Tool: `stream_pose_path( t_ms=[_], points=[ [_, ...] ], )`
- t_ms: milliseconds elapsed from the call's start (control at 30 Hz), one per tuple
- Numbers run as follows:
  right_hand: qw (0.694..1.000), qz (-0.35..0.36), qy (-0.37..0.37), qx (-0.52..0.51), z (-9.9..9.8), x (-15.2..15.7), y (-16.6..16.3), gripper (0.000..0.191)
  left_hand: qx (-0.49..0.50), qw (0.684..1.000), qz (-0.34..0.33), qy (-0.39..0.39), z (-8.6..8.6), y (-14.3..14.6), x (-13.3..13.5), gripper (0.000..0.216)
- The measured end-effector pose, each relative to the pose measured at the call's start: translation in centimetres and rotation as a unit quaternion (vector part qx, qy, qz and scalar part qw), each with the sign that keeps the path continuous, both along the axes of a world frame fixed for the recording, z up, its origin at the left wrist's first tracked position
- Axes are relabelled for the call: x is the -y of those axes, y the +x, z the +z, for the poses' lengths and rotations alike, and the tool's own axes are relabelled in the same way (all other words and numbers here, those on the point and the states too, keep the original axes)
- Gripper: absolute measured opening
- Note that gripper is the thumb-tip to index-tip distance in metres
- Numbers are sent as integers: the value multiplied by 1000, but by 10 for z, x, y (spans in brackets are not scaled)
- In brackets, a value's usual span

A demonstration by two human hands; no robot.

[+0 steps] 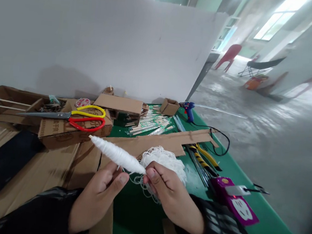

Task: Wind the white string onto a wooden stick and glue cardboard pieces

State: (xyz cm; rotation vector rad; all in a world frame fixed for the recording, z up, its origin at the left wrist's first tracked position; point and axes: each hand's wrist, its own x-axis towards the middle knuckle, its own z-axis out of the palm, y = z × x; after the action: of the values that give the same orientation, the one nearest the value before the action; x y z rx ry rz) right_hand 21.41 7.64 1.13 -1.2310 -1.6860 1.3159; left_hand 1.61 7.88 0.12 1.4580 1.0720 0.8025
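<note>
A stick wound thickly with white string (117, 155) points up and to the left, its pale wooden tip bare. My right hand (169, 195) pinches its lower end between thumb and fingers. Just below the wound part, my left hand (97, 196) has its fingers curled and its thumb laid over a thin white strand. Part of that strand is hidden by the fingers. Behind my right hand lies a loose heap of white string (165, 158), with loops trailing down between the hands.
Yellow-and-red-handled scissors (70, 116) rest on a cardboard box (58, 131) at left. Cardboard strips (167, 140) and packaged sticks (152, 122) lie behind the string. To the right are a blue glue gun (189, 111), yellow-black pliers (204, 156) and a purple power strip (233, 201).
</note>
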Motion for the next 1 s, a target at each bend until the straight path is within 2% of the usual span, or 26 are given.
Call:
stream_pose_path(
  t_ms=[167, 267, 400, 533, 633, 733, 833, 1000],
  points=[
    [995, 70, -56, -42, -3, 0, -2, 47, 5, 1000, -6, -23, 1, -2, 3, 44],
    [993, 63, -62, -72, -4, 0, -4, 41, -12, 1000, 19, -8, 2, -3, 3, 39],
    [996, 24, -31, -77, -6, 1, -6, 30, -13, 998, 55, -13, 1, -4, 2, 42],
    [1000, 1, 28, 5, -8, 3, -6, 27, -11, 997, 70, -9, -2, -3, 2, 45],
    [997, 0, 71, 44, -8, 4, -6, 29, 7, 998, 60, -35, -3, -3, 3, 50],
    [996, 8, 77, 41, -7, 4, -6, 31, 24, 997, 52, -47, -3, -4, 3, 48],
    [997, 11, 75, 25, -9, 4, -7, 21, 29, 997, 60, -46, -2, -4, 1, 44],
    [994, -17, 108, 29, -11, 3, -7, 20, 45, 997, 60, -35, -4, -3, 1, 39]
  ],
)
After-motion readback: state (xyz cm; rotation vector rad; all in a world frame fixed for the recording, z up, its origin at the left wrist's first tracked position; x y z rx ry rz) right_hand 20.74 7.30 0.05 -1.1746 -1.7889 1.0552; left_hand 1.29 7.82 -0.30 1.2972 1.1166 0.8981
